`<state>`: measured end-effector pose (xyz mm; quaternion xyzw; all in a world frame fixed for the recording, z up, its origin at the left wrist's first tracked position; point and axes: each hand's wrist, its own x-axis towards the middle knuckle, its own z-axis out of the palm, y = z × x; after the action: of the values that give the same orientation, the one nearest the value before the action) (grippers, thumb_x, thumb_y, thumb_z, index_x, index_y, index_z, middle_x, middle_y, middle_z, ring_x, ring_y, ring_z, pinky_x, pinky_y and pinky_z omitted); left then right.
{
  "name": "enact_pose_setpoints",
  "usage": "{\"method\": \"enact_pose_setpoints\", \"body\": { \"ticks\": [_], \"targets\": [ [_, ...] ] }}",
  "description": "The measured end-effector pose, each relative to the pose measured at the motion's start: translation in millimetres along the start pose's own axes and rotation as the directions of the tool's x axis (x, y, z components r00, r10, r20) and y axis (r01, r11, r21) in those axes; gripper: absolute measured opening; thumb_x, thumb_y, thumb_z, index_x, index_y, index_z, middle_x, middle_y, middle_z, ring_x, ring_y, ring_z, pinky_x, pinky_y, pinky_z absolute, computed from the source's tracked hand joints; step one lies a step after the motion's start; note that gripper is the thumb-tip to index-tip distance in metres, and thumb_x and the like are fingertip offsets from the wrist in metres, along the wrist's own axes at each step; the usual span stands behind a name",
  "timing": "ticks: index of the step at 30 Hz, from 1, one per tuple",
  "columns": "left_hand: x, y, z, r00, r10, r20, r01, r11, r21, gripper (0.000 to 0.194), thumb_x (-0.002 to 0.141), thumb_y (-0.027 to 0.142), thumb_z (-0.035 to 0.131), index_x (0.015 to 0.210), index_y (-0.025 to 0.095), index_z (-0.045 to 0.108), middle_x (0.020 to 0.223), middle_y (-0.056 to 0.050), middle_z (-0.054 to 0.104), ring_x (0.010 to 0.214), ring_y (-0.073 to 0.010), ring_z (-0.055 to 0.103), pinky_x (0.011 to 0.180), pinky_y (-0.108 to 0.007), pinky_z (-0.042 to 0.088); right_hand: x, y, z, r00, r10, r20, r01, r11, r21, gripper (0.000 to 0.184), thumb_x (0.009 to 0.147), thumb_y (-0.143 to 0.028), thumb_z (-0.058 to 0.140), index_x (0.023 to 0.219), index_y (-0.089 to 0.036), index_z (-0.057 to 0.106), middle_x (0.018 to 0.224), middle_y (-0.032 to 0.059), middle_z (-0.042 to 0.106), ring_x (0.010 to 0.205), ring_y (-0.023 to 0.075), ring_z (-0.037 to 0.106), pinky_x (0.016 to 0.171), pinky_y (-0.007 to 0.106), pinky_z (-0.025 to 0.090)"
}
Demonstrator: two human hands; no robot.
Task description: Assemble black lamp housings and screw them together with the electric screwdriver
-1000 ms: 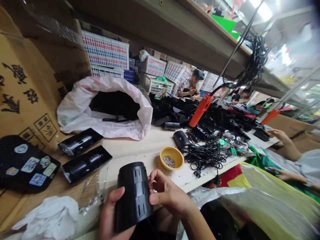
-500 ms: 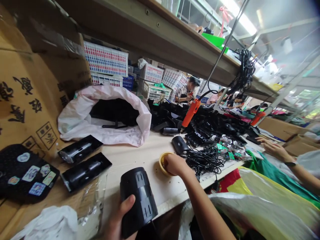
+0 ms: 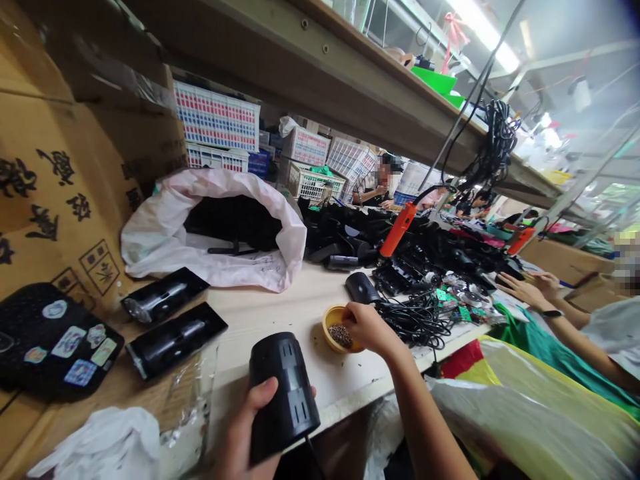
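Cables (image 3: 417, 320) beside yellow bowl (image 3: 327, 327)

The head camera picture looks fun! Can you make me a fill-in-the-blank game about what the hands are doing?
The left hand holds a ____ cylindrical housing.
The right hand reaches into a ____ bowl of small metal pieces.
The hanging electric screwdriver is ____.

Missing words: black, yellow, orange.
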<state>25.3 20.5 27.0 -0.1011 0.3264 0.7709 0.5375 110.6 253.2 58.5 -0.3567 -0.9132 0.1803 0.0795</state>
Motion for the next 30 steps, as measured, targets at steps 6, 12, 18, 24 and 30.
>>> {"method": "enact_pose_setpoints", "body": {
  "ticks": [6,12,18,24,30],
  "targets": [
    [-3,1,5.7,1.0,-0.002,0.011,0.002,1.0,0.022,0.049,0.074,0.03,0.072,0.12,0.015,0.061,0.105,-0.013,0.074,0.09,-0.0303,0.071,0.073,-0.037,0.059,-5,-2,-2,0.991,-0.028,-0.134,0.052,0.983,0.177,0.012,0.076,-0.005,0.057,0.071,-0.016,0.056,0.065,-0.0019,0.056,0.064,0.0122,0.051,0.06,0.024,0.037],
    [3,-2,-0.5,1.0,0.027,0.001,-0.027,0.998,0.058,0.044,0.07,0.029,0.078,0.11,0.015,0.067,0.109,-0.012,0.073,0.094,-0.0308,0.07,0.079,-0.038,0.058,-17,-9,-1,0.986,-0.049,-0.158,0.112,0.903,0.416,0.003,0.08,-0.019,0.058,0.078,-0.017,0.058,0.071,-0.0001,0.059,0.065,0.0143,0.054,0.061,0.026,0.04],
    [8,-6,-1.0,0.991,0.124,0.053,-0.129,0.986,0.102,0.034,0.065,0.033,0.084,0.09,0.016,0.069,0.092,-0.007,0.074,0.094,-0.0281,0.069,0.076,-0.033,0.056,-71,-61,-7,0.939,-0.344,-0.024,0.287,0.744,0.604,0.014,0.089,-0.028,0.06,0.079,-0.02,0.062,0.071,-0.0007,0.059,0.066,0.0133,0.055,0.062,0.024,0.043],
    [11,-7,1.8,0.978,0.198,0.07,-0.206,0.971,0.12,0.028,0.063,0.033,0.085,0.08,0.017,0.068,0.078,-0.001,0.071,0.069,-0.0153,0.065,0.063,-0.022,0.054,-90,-90,-8,0.829,-0.559,0.025,0.442,0.682,0.583,0.011,0.089,-0.015,0.061,0.082,-0.02,0.068,0.09,0.0033,0.058,0.086,0.0152,0.058,0.075,0.024,0.046],
    [16,-6,-25.8,0.987,0.163,-0.004,-0.161,0.98,0.119,0.023,0.061,0.018,0.082,0.081,0.022,0.071,0.081,-0.002,0.074,0.083,-0.0241,0.069,0.06,-0.025,0.057,-89,-91,1,0.816,-0.577,-0.031,0.459,0.614,0.642,0.008,0.086,-0.021,0.068,0.079,-0.019,0.067,0.104,0.0049,0.054,0.103,0.0175,0.054,0.091,0.029,0.044]
  ]
}}
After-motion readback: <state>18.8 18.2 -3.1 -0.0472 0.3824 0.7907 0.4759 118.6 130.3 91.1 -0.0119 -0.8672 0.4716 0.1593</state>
